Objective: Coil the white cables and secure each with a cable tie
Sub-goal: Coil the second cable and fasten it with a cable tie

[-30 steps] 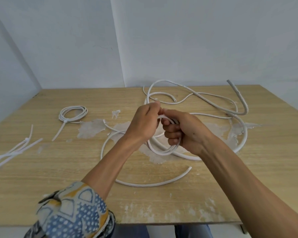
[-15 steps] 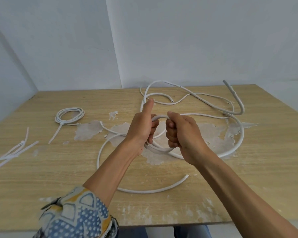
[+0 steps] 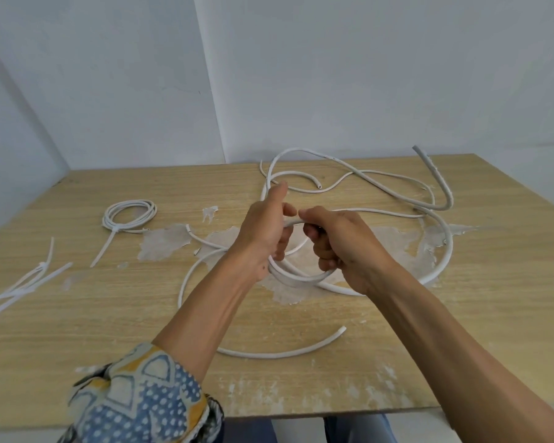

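the white cable (image 3: 301, 278) was held in the air just above the middle of the worktop (image 3: 493, 330), bent into a small loop between the two hands, with its lower arc hanging below them. the left hand (image 3: 263, 233) had its fingers curled round the loop's top left, one digit standing up. the right hand (image 3: 344, 243) was closed round the top right. the two grips sat almost touching, seemingly so the stiff cable could not spring open while another turn was fed in. a loose tail (image 3: 285, 353), which seemed to belong to the same cable, lay in a wide curve on the worktop toward the near edge, so much of the length looked uncoiled. well to the left lay a finished coil (image 3: 130, 214), cinched with a tie and parked out of the way. spare cable ties (image 3: 23, 284) lay near the left edge, probably within reach for the next fastening. more tangled cables (image 3: 381, 183) waited at the back right, so the job seemed far from done.
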